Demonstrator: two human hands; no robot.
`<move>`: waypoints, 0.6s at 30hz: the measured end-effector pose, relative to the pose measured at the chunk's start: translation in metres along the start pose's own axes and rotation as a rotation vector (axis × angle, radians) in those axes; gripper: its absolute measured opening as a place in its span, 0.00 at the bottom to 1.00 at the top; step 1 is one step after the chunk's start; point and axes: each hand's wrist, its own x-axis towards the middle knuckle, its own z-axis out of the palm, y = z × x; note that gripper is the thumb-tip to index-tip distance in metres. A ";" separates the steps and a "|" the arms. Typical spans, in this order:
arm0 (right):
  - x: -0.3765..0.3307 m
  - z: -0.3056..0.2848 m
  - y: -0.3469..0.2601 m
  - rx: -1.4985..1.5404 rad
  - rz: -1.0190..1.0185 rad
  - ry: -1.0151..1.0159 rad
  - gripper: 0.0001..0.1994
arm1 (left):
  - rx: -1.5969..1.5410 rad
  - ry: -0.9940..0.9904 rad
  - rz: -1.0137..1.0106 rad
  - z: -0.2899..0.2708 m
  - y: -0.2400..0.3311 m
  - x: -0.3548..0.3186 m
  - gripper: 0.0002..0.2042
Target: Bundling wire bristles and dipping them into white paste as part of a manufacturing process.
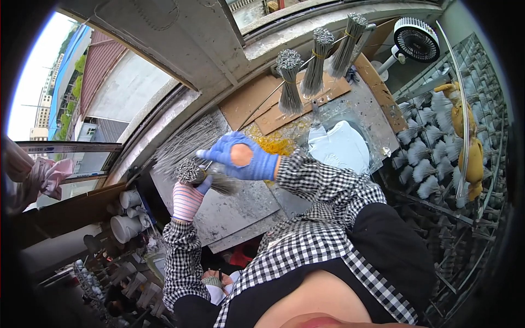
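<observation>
Left hand: your left hand (188, 198), in a striped glove, is closed around a bundle of thin grey wires (191, 171), held upright just above the worktable (240, 205).
Right hand: your right hand (244, 157), in a blue glove with a hole worn in the back, reaches across and touches the bundle's top; whether its fingers actually clamp the wires, you cannot tell.
Loose wires: a fan of loose wires (183, 143) lies on the table just behind the bundle.
Tied bundles: three tied bundles (317, 60) stand upright at the table's far edge.
Fan: a small fan (415, 39) sits far right.
</observation>
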 end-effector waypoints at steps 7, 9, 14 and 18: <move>-0.121 -0.092 0.078 0.305 0.691 0.520 0.10 | -0.156 0.123 0.113 0.024 0.037 0.045 0.14; -0.148 -0.115 0.116 0.460 0.879 0.605 0.11 | -0.028 0.053 0.168 0.035 0.017 0.068 0.17; -0.143 -0.168 0.194 0.557 0.903 0.708 0.15 | -0.044 0.046 0.245 0.055 0.022 0.110 0.18; -0.111 -0.197 0.245 0.815 1.145 0.808 0.19 | -0.029 0.040 0.280 0.076 0.032 0.137 0.16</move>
